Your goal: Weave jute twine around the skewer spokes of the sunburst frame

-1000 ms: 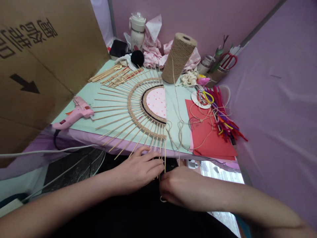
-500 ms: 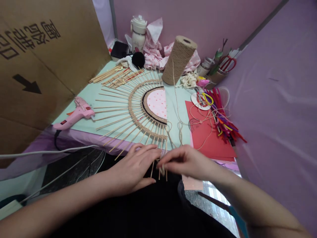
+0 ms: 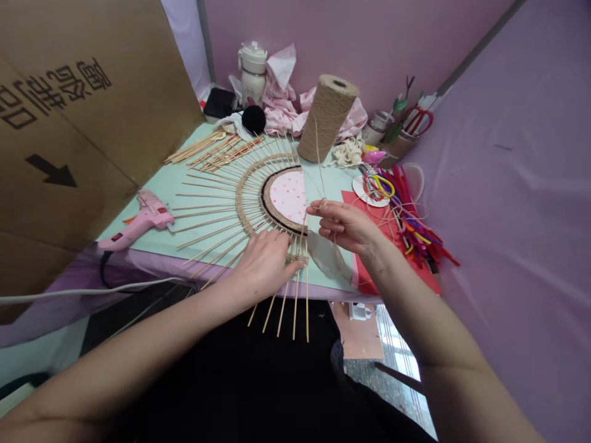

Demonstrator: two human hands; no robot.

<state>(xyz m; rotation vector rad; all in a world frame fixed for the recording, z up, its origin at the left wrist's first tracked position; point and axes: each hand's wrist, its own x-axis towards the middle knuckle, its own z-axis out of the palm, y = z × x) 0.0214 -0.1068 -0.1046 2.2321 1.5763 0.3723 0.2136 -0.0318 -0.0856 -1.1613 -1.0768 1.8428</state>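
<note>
My left hand [image 3: 265, 261] lies palm down on the lower part of a half-round stick weaving, its fingers flat over the thin wooden sticks [image 3: 287, 301] and thumb spread toward the right edge. The weaving has a pink dotted fabric half-circle [image 3: 287, 194], a black rim and an outer woven twine band [image 3: 240, 203]. My right hand [image 3: 344, 224] is raised at the right of the weaving, thumb and forefinger pinched on jute twine [image 3: 320, 175]. The twine runs up toward a large upright cone of jute twine [image 3: 327, 117] at the back.
A pink glue gun [image 3: 141, 221] lies at the left beside a tall cardboard box [image 3: 92, 129]. Loose sticks [image 3: 221, 151] lie at the back left. Red paper [image 3: 415, 271], scissors with yellow handles [image 3: 385, 184] and colourful pipe cleaners [image 3: 415, 221] occupy the right side.
My right hand has moved up and away from the stick ends, drawing twine with it. My left hand has shifted up onto the woven band, and more stick ends show below it.
</note>
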